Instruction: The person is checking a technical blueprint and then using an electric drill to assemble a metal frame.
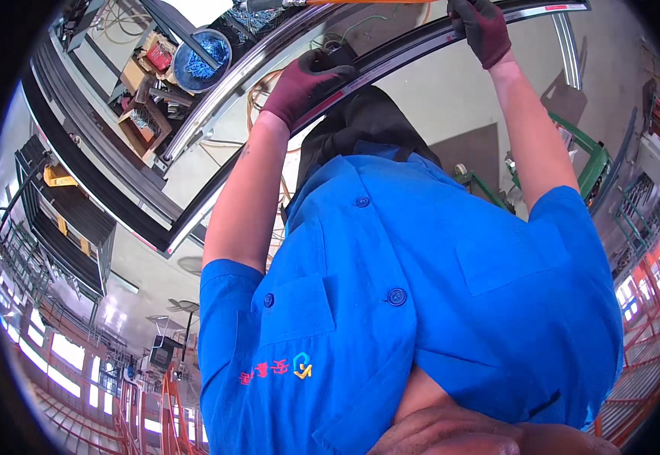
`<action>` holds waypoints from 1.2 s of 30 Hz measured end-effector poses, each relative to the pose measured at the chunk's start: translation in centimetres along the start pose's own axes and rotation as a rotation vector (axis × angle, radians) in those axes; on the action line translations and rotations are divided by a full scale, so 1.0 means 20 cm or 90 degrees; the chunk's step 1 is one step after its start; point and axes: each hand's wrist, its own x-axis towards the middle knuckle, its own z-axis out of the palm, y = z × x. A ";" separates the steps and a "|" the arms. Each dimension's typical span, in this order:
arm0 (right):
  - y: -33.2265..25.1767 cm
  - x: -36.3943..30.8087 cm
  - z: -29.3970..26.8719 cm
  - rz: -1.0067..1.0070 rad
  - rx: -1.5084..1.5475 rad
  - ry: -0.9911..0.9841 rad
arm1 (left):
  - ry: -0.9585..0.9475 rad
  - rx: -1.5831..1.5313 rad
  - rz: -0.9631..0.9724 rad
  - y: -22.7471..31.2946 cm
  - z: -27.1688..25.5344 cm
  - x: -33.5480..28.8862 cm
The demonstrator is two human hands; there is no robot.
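Note:
A long black metal profile frame [398, 70] with a pale edge and small red labels runs across the top, one corner [167, 244] at the left. My left hand [305, 85], in a maroon and black glove, grips its near bar, thumb lying along it. Farther right along the same bar, my right hand [481, 32] is closed over the edge in a matching glove. Parts of the fingers on both hands are hidden by the bar and the gloves.
Beyond the frame at the far left stand a bowl [186, 62] of blue-looking small fasteners and an open cardboard box [145, 130] of metal parts. A silver profile [227, 98] lies nearby. A rack of dark profiles [79, 220] stands left; a green metal stand [591, 163] stands right.

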 end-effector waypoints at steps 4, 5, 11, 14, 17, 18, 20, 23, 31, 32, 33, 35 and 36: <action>0.01 0.01 0.00 0.016 0.005 0.010 | 0.002 0.047 0.042 -0.04 -0.01 0.02; 0.02 0.01 0.00 0.017 0.004 0.011 | 0.011 0.071 0.047 -0.03 0.00 0.01; 0.20 0.08 -0.03 -0.165 0.481 -0.226 | 0.022 0.175 0.060 0.05 0.03 -0.03; 0.06 0.03 0.00 -0.033 -0.004 -0.006 | 0.029 0.184 0.066 0.07 0.03 -0.05; 0.00 0.00 0.01 0.001 0.008 -0.005 | 0.011 0.186 0.062 0.05 0.02 -0.02; -0.02 0.00 0.01 0.016 0.002 -0.004 | -0.001 0.161 0.054 0.03 0.01 -0.01; -0.02 0.00 0.01 0.031 -0.004 -0.004 | 0.005 0.179 0.061 0.03 0.01 0.00; -0.03 0.01 0.01 0.011 0.020 -0.017 | 0.005 0.146 0.047 0.05 0.03 -0.02; -0.12 -0.01 0.00 0.082 -0.011 -0.051 | 0.034 0.173 0.025 0.04 0.03 0.00; -0.10 0.00 0.01 0.078 -0.040 -0.046 | 0.041 0.170 0.026 0.03 0.03 0.00; -0.10 0.01 0.00 0.103 0.005 -0.058 | 0.043 0.127 0.002 0.02 0.03 0.01; -0.14 0.01 -0.01 0.099 -0.025 -0.102 | 0.053 0.147 0.001 0.04 0.03 0.00; -0.18 0.02 -0.02 0.124 -0.035 -0.126 | 0.061 0.142 0.003 0.06 0.03 0.00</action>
